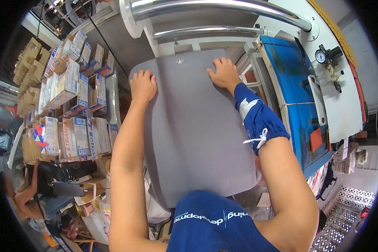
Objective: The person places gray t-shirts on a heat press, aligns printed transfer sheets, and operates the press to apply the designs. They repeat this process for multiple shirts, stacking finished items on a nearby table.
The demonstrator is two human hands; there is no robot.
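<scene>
A grey cloth piece (pixel 197 138), perhaps a garment, is spread in front of me over a broad shape with rounded corners. A small white mark sits near its far edge, and a soft lengthwise fold runs down its left half. At the far left corner, my left hand (pixel 143 86) rests palm down, its fingers slightly bent on the cloth. My right hand (pixel 224 74) lies on the far right corner with the thumb held apart from the fingers. Both hands press on the cloth from above. A blue cloth band tied with white cord wraps my right forearm.
Thick chrome bars (pixel 222 7) cross beyond the cloth. On the right stand a blue panel (pixel 296 88) and a pressure gauge (pixel 320 56) on a white machine plate. Stacked cardboard boxes (pixel 67 86) fill the left side. Another person's arm (pixel 26 194) shows at lower left.
</scene>
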